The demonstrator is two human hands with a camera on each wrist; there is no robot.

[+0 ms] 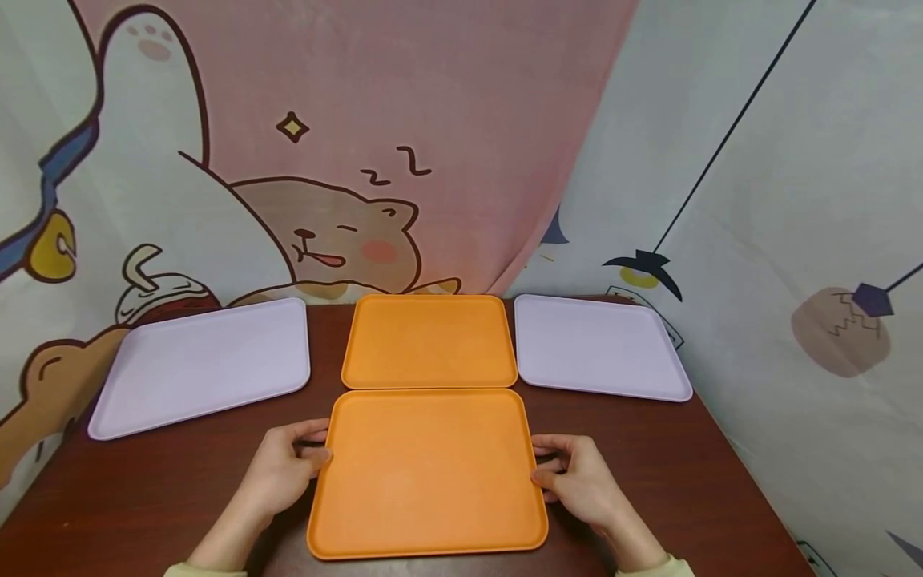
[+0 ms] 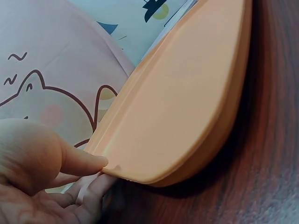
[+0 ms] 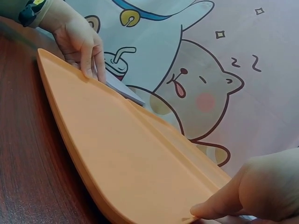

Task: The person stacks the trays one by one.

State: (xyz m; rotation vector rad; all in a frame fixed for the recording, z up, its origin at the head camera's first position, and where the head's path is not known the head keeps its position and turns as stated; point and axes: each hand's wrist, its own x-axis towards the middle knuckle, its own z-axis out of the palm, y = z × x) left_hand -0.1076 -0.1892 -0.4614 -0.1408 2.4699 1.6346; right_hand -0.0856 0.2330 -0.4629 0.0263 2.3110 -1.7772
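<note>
Near orange tray [image 1: 425, 473]: located at the near side of the counter [image 1: 692, 497], centred between the two hands, rim facing up. Whether its underside bears fully on the counter cannot be told.

Left hand [image 1: 284, 469]: grip pinching the left side of the near orange tray, thumb on the rim and fingers underneath, as the left wrist view confirms. Right hand [image 1: 580, 477]: grip likewise grasping the opposite side, thumb on top of the rim. A pale sleeve cuff [image 1: 659, 566] shows at the right forearm.

Far orange tray [image 1: 431, 343]: directly behind the near one, the two edge to edge; actual contact cannot be confirmed. Left lavender tray [image 1: 209, 365]: to its left, set at an angle, with a strip of dark wood grain visible between. Right lavender tray [image 1: 598, 346]: just beside it on the right.

Backdrop: a printed cloth [image 1: 469, 104] behind the counter, pink and pale, bearing a sleeping cartoon bear [image 1: 346, 240].
</note>
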